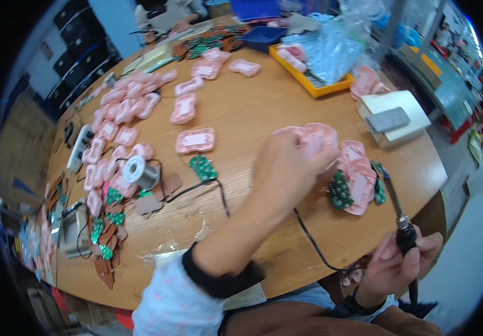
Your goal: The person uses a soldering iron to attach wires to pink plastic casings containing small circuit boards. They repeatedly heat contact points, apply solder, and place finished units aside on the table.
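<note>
My left hand [286,168] reaches across the table, its fingers closed on a pink plastic shell [321,133]. Part of the shell is covered by the hand. Just right of it lies a small group of pink shells [360,187], with green circuit boards [340,190] among them. At the lower right my right hand [401,260] grips a soldering iron [405,232] by its black handle. The iron's tip points up and away, beside a green board at the group's right edge.
A solder spool [142,172] stands left of centre. Many pink shells [132,98] and loose boards [104,232] cover the table's left side. A white block with a grey sponge [388,119] sits at the right, near a yellow tray [314,88]. Another person's hand [184,23] is at the far edge.
</note>
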A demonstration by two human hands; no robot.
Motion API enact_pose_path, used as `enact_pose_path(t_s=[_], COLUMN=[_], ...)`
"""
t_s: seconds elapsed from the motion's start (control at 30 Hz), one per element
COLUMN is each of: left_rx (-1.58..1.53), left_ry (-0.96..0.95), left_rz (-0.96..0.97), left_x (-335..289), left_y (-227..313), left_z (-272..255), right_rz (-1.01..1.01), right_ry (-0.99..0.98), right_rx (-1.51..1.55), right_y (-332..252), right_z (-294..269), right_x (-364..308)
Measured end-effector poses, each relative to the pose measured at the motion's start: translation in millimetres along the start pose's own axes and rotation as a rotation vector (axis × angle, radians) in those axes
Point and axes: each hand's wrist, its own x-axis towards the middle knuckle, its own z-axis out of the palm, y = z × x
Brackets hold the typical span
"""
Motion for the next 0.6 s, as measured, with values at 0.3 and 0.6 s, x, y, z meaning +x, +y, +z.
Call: enact_pose_path(t_s=[0.3, 0.6], left_rx=[1.037, 1.001], left_ry=[0.28, 0.063], left_rz=[0.105, 0.224], left_x=[61.7, 34.1], left_y=[-86.2, -120.1], left_z=[-107.7, -138.9], right_rz=[0.05, 0.082], right_ry=[0.093, -0.021], right_rx=[-0.214, -0.207], right_y=[23.3, 30.4], right_z=[-16.2, 2.4], right_x=[12.8, 4.1])
